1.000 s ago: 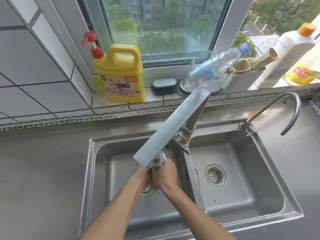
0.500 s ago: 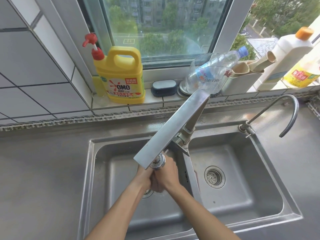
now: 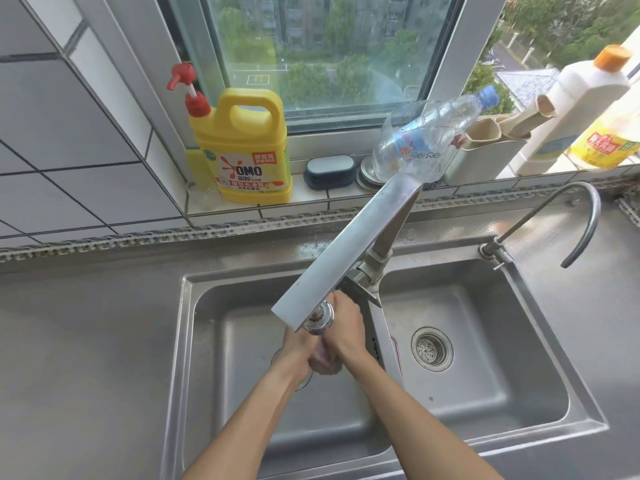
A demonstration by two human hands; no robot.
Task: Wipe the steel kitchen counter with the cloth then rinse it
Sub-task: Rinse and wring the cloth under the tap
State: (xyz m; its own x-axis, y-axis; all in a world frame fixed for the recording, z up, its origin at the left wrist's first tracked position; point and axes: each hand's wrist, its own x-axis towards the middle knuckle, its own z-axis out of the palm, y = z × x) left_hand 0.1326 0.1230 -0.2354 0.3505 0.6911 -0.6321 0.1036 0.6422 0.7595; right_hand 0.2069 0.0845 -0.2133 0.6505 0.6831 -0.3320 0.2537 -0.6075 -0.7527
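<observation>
Since a moment ago our hands have shifted slightly toward us under the faucet head (image 3: 320, 318). Our left hand (image 3: 296, 353) and right hand (image 3: 348, 327) press together around the wadded pinkish cloth (image 3: 322, 362), squeezing it over the left basin of the sink (image 3: 194, 341), which is set into the steel desk (image 3: 86, 341).

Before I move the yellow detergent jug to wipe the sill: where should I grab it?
Take the yellow detergent jug by its moulded loop handle at the top, coming from the front, above the sink. It stands upright with the handle opening facing you. The red pump sticks up at its left; it looks too thin to lift by.
</observation>
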